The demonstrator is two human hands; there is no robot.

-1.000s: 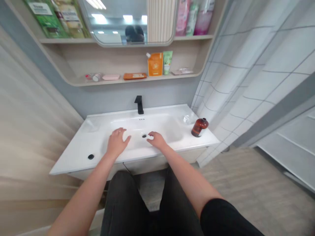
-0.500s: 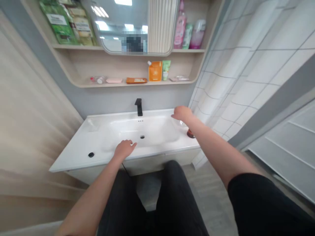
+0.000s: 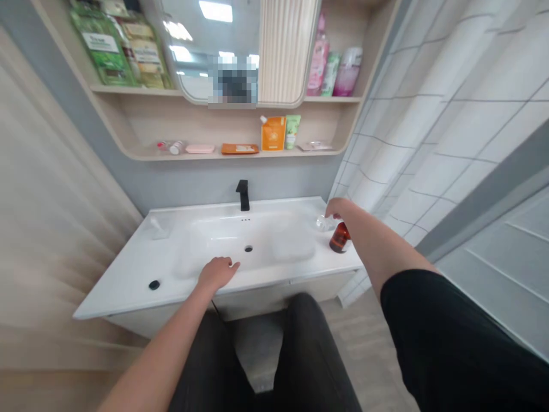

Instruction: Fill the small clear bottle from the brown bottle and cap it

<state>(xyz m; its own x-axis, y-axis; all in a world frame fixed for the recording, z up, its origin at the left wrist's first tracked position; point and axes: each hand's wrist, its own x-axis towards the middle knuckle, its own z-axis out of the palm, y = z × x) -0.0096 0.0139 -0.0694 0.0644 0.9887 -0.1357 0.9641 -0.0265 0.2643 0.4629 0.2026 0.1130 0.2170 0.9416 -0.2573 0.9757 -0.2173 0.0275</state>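
Amber round-shouldered bottle [image 3: 340, 238] crowded by the right hand [image 3: 338, 209]

The right hand's fingers [image 3: 331, 208] curve down onto a clear plastic item [image 3: 325, 224] lying at the right end of the white ceramic vanity tabletop [image 3: 128, 283], just beside the bottle. The hand hides too much to tell whether the item is gripped or only touched. The left hand [image 3: 217, 273] lies open and relaxed on the basin's [image 3: 249, 243] front rim, holding nothing.

The main risk sits on the right. The bottle stands close to the tabletop's edge, right by the wrist, so a brush from the knuckles could topple it onto the pale floor [image 3: 373, 343], and it could break if it is glass. A loose hold could also let the light plastic item skid into the bottle.
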